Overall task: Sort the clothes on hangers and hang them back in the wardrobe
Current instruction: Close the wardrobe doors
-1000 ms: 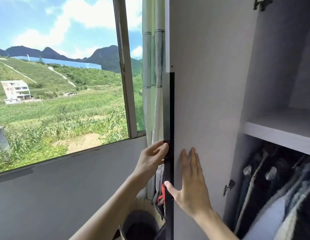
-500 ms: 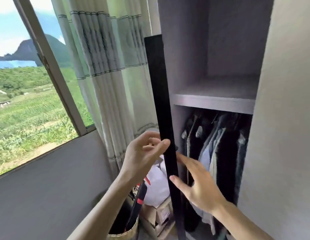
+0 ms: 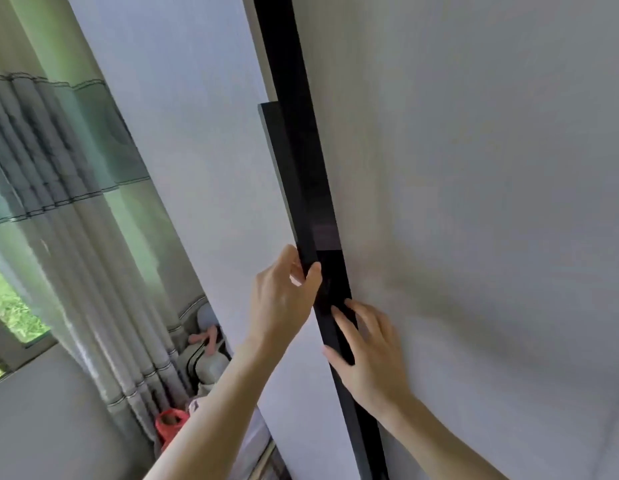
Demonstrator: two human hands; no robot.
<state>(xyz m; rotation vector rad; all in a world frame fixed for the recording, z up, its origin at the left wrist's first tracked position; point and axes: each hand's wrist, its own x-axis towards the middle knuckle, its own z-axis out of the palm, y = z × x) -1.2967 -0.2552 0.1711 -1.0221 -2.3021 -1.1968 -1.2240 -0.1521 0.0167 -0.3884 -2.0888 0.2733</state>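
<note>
Two hands meet at the wardrobe (image 3: 474, 98), which fills the view's right. Left hand (image 3: 283, 299) pinches the black strip (image 3: 294, 174) edging the left door (image 3: 197, 133). Right hand (image 3: 366, 348) lies just below with its fingers straight, resting on the strip beside the right door (image 3: 491, 271). A curtain (image 3: 76, 202) hangs at left.

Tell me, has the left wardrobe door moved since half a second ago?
Yes. The left wardrobe door has swung shut toward the right panel: the wide opening that showed hanging clothes is now a narrow dark gap.
</note>
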